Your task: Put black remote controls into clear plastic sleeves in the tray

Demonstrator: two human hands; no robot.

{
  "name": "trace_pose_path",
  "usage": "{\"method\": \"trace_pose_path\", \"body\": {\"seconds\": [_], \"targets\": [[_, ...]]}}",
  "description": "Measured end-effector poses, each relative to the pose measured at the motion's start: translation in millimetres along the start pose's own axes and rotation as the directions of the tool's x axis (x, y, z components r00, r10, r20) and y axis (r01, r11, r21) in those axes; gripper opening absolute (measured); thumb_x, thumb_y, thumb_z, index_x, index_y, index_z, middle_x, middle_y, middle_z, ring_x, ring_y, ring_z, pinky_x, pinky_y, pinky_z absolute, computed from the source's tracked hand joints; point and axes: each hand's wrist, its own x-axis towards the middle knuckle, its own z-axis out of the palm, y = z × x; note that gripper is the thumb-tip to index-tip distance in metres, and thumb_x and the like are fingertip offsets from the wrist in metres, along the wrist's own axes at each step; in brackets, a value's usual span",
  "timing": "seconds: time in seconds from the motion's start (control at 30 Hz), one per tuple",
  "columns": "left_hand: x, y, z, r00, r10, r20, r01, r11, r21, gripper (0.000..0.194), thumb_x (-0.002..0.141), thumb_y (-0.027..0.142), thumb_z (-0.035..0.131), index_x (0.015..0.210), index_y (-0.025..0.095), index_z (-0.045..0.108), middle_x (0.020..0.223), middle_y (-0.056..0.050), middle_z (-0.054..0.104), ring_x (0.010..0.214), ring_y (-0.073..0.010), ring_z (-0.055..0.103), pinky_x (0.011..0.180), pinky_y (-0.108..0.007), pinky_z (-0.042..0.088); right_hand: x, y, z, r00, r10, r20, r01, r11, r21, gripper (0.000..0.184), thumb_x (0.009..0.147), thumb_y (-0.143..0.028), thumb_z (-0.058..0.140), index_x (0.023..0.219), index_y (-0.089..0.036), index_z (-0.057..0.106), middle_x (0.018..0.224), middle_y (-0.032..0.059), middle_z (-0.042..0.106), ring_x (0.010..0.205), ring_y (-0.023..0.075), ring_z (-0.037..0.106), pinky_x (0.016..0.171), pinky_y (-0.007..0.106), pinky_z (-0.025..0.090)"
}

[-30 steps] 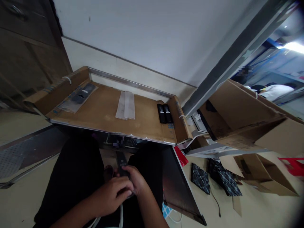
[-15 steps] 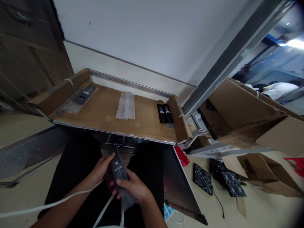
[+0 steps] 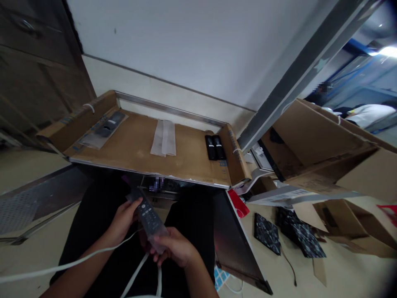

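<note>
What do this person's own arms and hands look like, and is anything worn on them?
The left hand and right hand are bare, without gloves. No sleeves or watches show on the visible forearms. A white cord crosses the left one. Black trousers cover the legs.

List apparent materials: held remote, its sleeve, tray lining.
Held remote: probably hard plastic, dark grey or black, with pale button markings; the film veils its finish.
Sleeve: likely thin plastic film, hazy; the remote shows through.
Tray lining: looks like matte cardboard, brown, with folded-up sides and blue print.
</note>
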Motion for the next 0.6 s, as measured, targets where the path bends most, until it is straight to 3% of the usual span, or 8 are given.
{"method": "trace_pose_path", "body": {"seconds": [0.13, 0.37, 0.5, 0.6], "targets": [[-0.3, 0.9, 1.9, 0.998, 0.055, -0.042, -0.054, 0.998, 0.044, 0.05, 0.062, 0.038, 0.089, 0.1, 0.01, 0.071, 0.085, -0.006, 0.074, 0.072, -0.0188, 0.068, 0.064, -0.03, 0.057, 2.5, 1.0, 1.5, 0.997, -0.031, -0.068, 0.026, 0.997, -0.067, 0.063, 0.056, -0.059, 0.09, 0.09, -0.011, 0.068, 0.065, 0.0004, 0.066, 0.05, 0.0109, 0.058, 0.05, 0.024, 0.048], [-1.4, 2.5, 4.4, 0.999, 0.037, -0.04, -0.038, 0.999, -0.03, 0.049, 0.062, 0.04, 0.088, 0.097, 0.012, 0.071, 0.083, -0.004, 0.074, 0.071, -0.0189, 0.068, 0.064, -0.029, 0.055, 4.1, 1.5, -2.6, 1.0, -0.028, -0.008, 0.027, 0.999, -0.025, 0.059, 0.061, -0.052, 0.091, 0.096, -0.007, 0.074, 0.054, -0.0037, 0.06, 0.04, 0.0072, 0.05, 0.044, 0.021, 0.041], [-6.9, 6.4, 6.7, 0.997, 0.01, 0.08, 0.003, 0.985, -0.17, 0.043, 0.074, 0.044, 0.079, 0.102, 0.012, 0.071, 0.094, -0.009, 0.077, 0.082, -0.0255, 0.072, 0.068, -0.032, 0.056, 3.1, 0.8, -2.4, 0.997, -0.04, 0.068, 0.037, 0.998, 0.048, 0.056, 0.065, -0.048, 0.09, 0.1, -0.006, 0.075, 0.051, -0.0035, 0.06, 0.04, 0.0076, 0.051, 0.042, 0.02, 0.038], [-16.1, 7.7, 10.4, 0.97, -0.098, 0.223, 0.154, 0.956, -0.251, 0.042, 0.085, 0.044, 0.066, 0.107, 0.009, 0.073, 0.101, -0.015, 0.077, 0.085, -0.0284, 0.073, 0.068, -0.034, 0.058, 4.7, 1.2, 2.1, 0.989, -0.045, 0.139, 0.035, 0.997, 0.071, 0.056, 0.067, -0.048, 0.089, 0.101, -0.006, 0.075, 0.05, -0.0032, 0.059, 0.039, 0.0084, 0.051, 0.042, 0.021, 0.038]]}}
